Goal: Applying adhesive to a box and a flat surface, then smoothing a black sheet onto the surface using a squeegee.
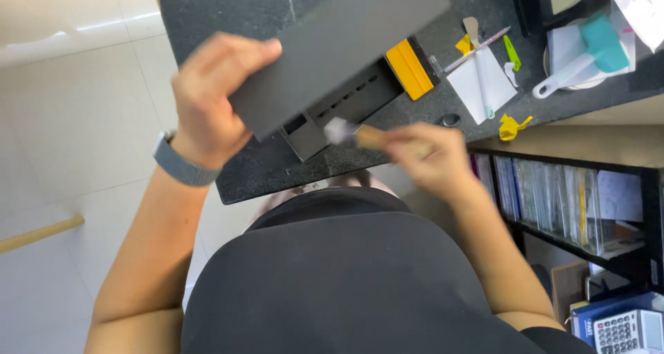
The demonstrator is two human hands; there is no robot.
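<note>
My left hand (pixel 214 101) grips the near edge of a flat dark grey panel (pixel 339 46), tilted up above the black stone counter (pixel 228 8). My right hand (pixel 432 157) holds a small brush (pixel 356 134) with a wooden handle and pale bristles. The bristles touch a dark grey device (pixel 346 108) with slots that lies on the counter under the panel. The brush and right hand are blurred. A grey band is on my left wrist.
A yellow squeegee (pixel 409 69), white paper (pixel 477 84) with a white tool on it, a green tool (pixel 511 51) and a yellow scrap (pixel 510 127) lie on the counter. A teal-headed tool (pixel 588 53) rests at the right. Shelves of folders (pixel 553 202) and a calculator (pixel 626 330) stand below.
</note>
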